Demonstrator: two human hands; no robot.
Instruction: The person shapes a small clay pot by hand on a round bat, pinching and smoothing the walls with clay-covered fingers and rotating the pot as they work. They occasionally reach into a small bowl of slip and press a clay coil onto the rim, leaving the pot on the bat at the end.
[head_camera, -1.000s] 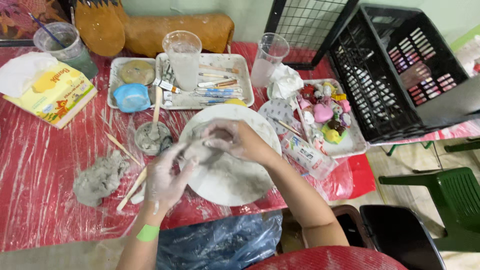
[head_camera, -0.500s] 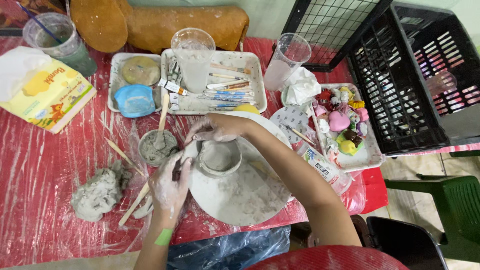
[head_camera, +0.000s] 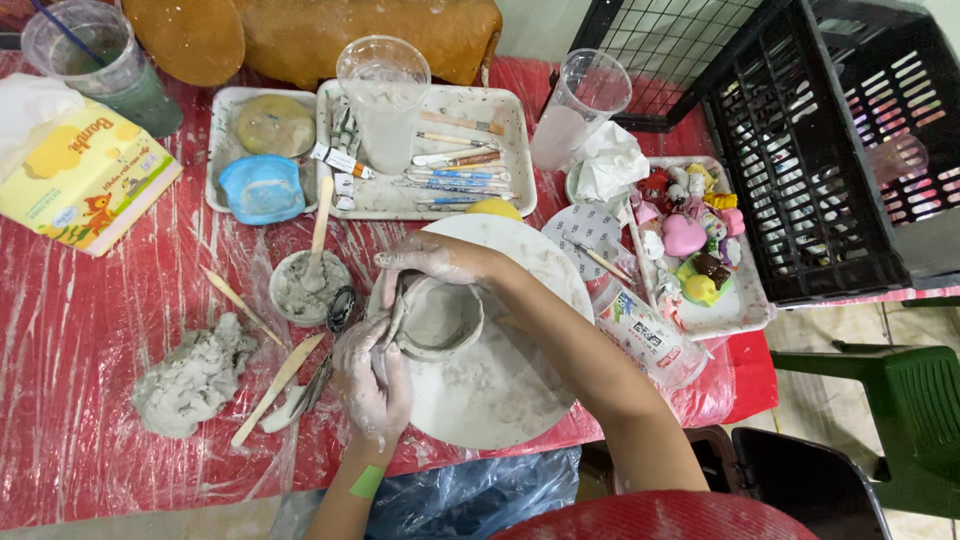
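The clay pot (head_camera: 440, 320) sits near the centre of the frame on the round white turntable (head_camera: 520, 400), a small open cup of wet grey clay. Both hands now close on its left side — 1 second ago they met above it and hid it, half a second ago they had parted enough to show its rim. The left hand (head_camera: 372, 378) cups the pot's left wall from below, fingers curled against the clay; the right hand (head_camera: 432, 262) reaches over from the upper side, fingertips pinching the rim (whether a tool lies under them I cannot tell). So the work seems to have passed from pressing the mass to thinning the wall.

The view has also shifted — the table fills more of the frame than before. To the left, unmoved, lie the lump of spare clay (head_camera: 190, 380), the small slip dish (head_camera: 308, 288) and 2 wooden modelling sticks (head_camera: 275, 385).
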